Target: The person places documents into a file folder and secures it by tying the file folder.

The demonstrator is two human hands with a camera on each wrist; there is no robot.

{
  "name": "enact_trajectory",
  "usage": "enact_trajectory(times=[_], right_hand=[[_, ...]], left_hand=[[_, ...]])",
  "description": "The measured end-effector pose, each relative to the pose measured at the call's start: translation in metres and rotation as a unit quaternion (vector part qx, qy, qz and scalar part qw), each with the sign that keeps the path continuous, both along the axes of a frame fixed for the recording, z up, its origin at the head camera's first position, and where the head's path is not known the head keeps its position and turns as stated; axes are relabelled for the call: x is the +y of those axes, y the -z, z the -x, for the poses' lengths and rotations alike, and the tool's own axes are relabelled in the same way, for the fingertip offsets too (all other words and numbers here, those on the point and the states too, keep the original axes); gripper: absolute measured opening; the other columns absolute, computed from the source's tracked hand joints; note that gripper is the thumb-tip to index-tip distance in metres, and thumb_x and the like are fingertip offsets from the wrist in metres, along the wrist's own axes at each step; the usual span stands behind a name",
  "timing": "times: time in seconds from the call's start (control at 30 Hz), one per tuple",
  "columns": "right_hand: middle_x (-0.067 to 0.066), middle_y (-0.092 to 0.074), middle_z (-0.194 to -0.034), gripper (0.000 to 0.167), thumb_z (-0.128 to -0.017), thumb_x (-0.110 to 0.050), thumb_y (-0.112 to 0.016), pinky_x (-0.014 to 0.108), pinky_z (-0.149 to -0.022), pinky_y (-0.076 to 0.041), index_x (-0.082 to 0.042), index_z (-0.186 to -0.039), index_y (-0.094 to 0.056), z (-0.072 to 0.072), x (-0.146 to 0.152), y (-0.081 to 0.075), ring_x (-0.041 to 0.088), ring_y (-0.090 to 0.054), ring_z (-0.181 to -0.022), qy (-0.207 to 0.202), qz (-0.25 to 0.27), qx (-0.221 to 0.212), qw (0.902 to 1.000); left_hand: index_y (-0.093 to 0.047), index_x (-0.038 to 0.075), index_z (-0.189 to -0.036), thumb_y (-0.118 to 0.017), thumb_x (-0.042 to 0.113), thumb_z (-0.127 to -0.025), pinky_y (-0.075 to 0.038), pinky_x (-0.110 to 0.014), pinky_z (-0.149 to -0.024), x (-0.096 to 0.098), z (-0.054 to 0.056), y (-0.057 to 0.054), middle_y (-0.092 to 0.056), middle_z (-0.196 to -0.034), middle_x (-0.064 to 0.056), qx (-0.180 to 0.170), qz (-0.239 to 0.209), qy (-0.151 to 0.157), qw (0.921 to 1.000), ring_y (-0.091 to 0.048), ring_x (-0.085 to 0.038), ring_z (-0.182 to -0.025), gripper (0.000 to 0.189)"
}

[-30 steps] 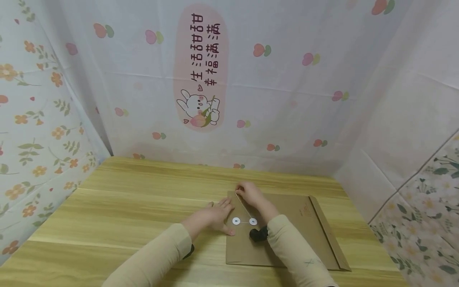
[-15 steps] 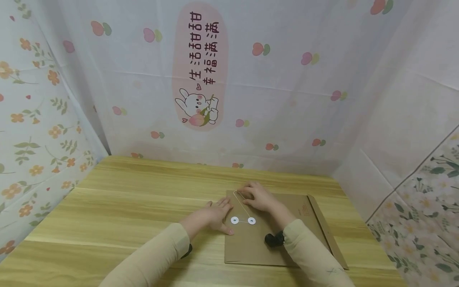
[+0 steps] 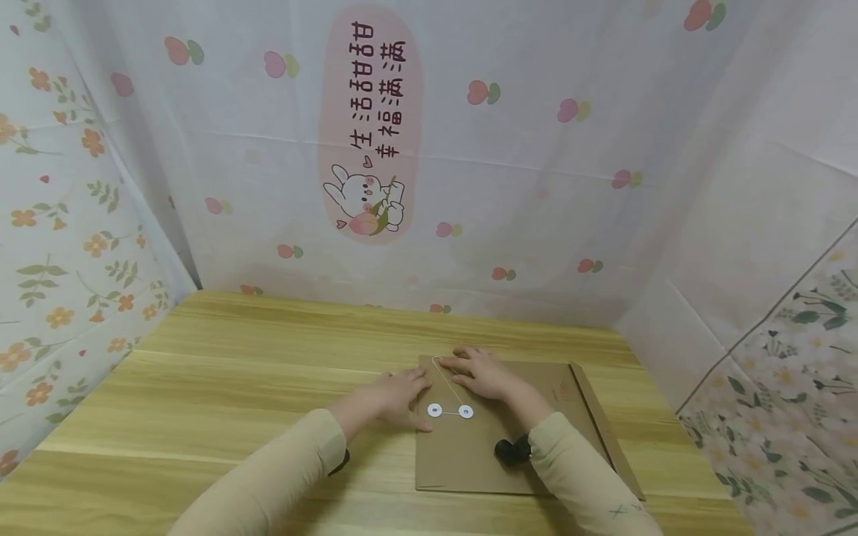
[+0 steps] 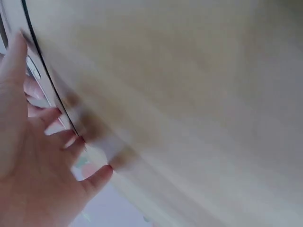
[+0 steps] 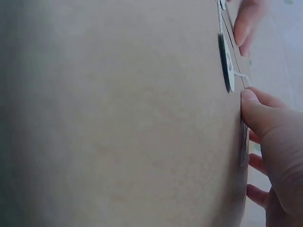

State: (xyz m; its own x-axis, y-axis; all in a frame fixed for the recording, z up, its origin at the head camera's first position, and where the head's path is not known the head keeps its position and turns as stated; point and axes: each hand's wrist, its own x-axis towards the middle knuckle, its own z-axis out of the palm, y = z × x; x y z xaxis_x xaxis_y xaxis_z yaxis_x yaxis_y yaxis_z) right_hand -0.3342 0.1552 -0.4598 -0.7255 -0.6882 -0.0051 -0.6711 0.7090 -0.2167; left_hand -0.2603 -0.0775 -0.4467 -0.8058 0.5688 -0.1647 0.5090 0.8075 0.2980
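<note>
A brown kraft paper document envelope point(image 3: 469, 465) lies flat on the table. Two white button discs, a left disc point(image 3: 434, 410) and a right disc point(image 3: 465, 411), sit near its left edge. Thin white string point(image 3: 447, 382) joins them and runs from the right disc up to a bend at the top left corner. My left hand point(image 3: 395, 402) touches the left edge, fingers spread, thumb beside the left disc. With fingers extended, my right hand point(image 3: 489, 376) rests on the upper part by the string. In the right wrist view a disc point(image 5: 228, 66) shows edge-on beyond the thumb.
The wood-grain table point(image 3: 268, 357) extends widely to the left of the envelope. A printed fabric curtain point(image 3: 523, 208) hangs along the back, with floral cloth point(image 3: 87, 246) at the left side. Each wrist wears a black device, the right device point(image 3: 512, 450) hanging over the envelope.
My right hand has moved right from the top left corner and loosened its pinch on the string, leaving it bent there. My left hand stays at the edge, its thumb shifted slightly.
</note>
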Motion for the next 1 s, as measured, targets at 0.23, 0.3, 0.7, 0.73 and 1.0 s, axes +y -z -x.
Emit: enact_trajectory(times=[0.23, 0.3, 0.7, 0.73, 1.0], right_hand=[[0.015, -0.038, -0.146, 0.044, -0.099, -0.033, -0.053, 0.066, -0.104, -0.022, -0.027, -0.142, -0.049, 0.001, 0.0, 0.002, 0.041, -0.031, -0.134, 0.014, 0.006, -0.012, 0.9998], [0.015, -0.038, -0.146, 0.044, -0.099, -0.033, -0.053, 0.065, -0.104, -0.022, -0.027, -0.142, -0.049, 0.001, 0.0, 0.002, 0.04, -0.03, -0.134, 0.017, 0.005, -0.012, 0.9998], [0.014, -0.037, -0.147, 0.043, -0.099, -0.034, -0.051, 0.065, -0.103, -0.024, -0.026, -0.142, -0.05, 0.001, -0.001, 0.002, 0.041, -0.03, -0.134, 0.014, 0.005, -0.012, 0.9998], [0.014, -0.037, -0.148, 0.043, -0.099, -0.034, -0.051, 0.064, -0.103, -0.024, -0.026, -0.142, -0.049, 0.001, -0.002, 0.001, 0.041, -0.03, -0.134, 0.013, 0.004, -0.012, 0.9998], [0.012, -0.037, -0.148, 0.042, -0.099, -0.034, -0.052, 0.063, -0.103, -0.024, -0.027, -0.141, -0.051, 0.001, 0.0, 0.003, 0.039, -0.03, -0.134, 0.022, 0.007, -0.016, 0.9996]], left_hand=[[-0.047, 0.005, -0.138, -0.061, 0.04, -0.093, -0.035, -0.052, -0.104, -0.007, 0.02, -0.005, -0.045, -0.141, -0.011, 0.055, -0.024, -0.006, 0.9982, -0.039, -0.031, -0.13, 0.059], [-0.047, 0.006, -0.139, -0.06, 0.036, -0.094, -0.036, -0.054, -0.102, -0.006, 0.024, -0.003, -0.046, -0.14, -0.011, 0.077, -0.015, -0.013, 0.9968, -0.039, -0.031, -0.129, 0.055], [-0.055, 0.019, -0.137, -0.06, 0.028, -0.095, -0.04, -0.049, -0.098, 0.005, 0.04, 0.0, -0.051, -0.121, -0.008, 0.087, -0.027, -0.033, 0.9953, -0.047, -0.027, -0.112, 0.043], [-0.058, 0.019, -0.133, -0.062, 0.027, -0.094, -0.04, -0.049, -0.096, 0.005, 0.042, 0.0, -0.052, -0.12, -0.007, 0.087, -0.035, -0.035, 0.995, -0.048, -0.027, -0.111, 0.041], [-0.065, 0.018, -0.096, -0.068, 0.025, -0.089, -0.044, -0.049, -0.09, 0.007, 0.047, 0.001, -0.053, -0.106, -0.001, 0.092, -0.07, -0.043, 0.9924, -0.05, -0.024, -0.102, 0.011]])
